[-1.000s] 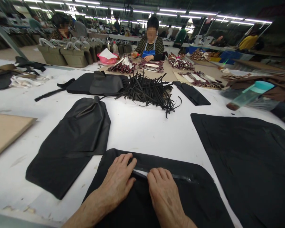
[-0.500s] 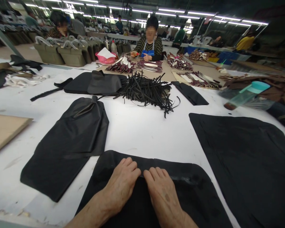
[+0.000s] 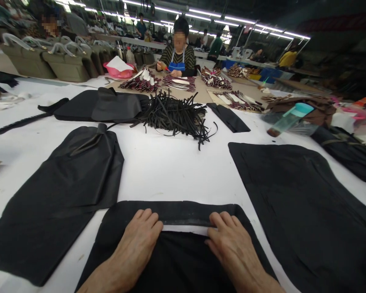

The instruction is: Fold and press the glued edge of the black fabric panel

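Note:
A black leather-like panel [image 3: 183, 264] lies in front of me on the white table. My left hand [image 3: 137, 240] is closed on it just below its far border, with fingers curled down. On the other side, my right hand [image 3: 230, 240] grips the same border, its fingers bent and the thumb tucked under. A narrow white band [image 3: 186, 230] shows between the two hands, below the border; whether it is the tabletop or a strip of material, I cannot tell. The fingertips of both hands are partly hidden.
Black panels lie at left [image 3: 61, 195] and right [image 3: 293, 195]. Beyond are a heap of black strips [image 3: 177, 114], a flat black stack [image 3: 79, 106] and a bottle with a turquoise lid [image 3: 289, 119]. A person [image 3: 178, 53] sits opposite; olive bags [image 3: 68, 65] stand back left.
My hands have moved apart, left hand leftward and right hand rightward along the border. A white band has appeared between them. The camera view has shifted right.

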Demonstrator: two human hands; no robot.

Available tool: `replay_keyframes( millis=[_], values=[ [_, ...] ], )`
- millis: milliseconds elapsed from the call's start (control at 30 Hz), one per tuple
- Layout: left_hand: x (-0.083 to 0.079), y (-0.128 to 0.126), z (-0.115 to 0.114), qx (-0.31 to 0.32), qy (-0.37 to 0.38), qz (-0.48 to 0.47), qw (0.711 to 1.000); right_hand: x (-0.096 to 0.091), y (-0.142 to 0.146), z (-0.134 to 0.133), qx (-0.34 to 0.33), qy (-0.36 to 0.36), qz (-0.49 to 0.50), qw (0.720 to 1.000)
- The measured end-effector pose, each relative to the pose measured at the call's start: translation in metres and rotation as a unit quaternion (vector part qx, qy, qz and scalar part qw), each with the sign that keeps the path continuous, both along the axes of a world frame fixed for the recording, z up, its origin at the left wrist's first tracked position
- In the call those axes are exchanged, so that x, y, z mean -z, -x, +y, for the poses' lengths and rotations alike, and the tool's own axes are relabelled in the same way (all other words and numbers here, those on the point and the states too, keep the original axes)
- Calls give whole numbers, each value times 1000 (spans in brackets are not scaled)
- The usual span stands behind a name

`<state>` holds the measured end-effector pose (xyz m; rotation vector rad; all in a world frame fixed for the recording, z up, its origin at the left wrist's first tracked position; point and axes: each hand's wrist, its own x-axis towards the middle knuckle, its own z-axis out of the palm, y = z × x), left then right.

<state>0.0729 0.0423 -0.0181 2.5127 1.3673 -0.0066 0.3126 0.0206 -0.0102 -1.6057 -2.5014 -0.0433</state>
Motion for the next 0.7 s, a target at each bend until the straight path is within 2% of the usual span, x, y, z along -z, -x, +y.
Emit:
replay_keyframes(
  millis=[200, 333, 533, 700],
  values=[
    [2, 6, 0, 19, -18, 9, 1000, -7, -32, -1, 52, 41, -4, 998],
    [3, 7, -1, 23, -22, -18, 999, -11, -37, -3, 63, 65, 21, 996],
    [3, 6, -2, 13, -12, -48, 999, -6, 10, -4, -15, 27, 108, 994],
    [2, 6, -3, 2, -5, -84, 996, 8, 40, 1, -44, 59, 122, 990]
  ],
)
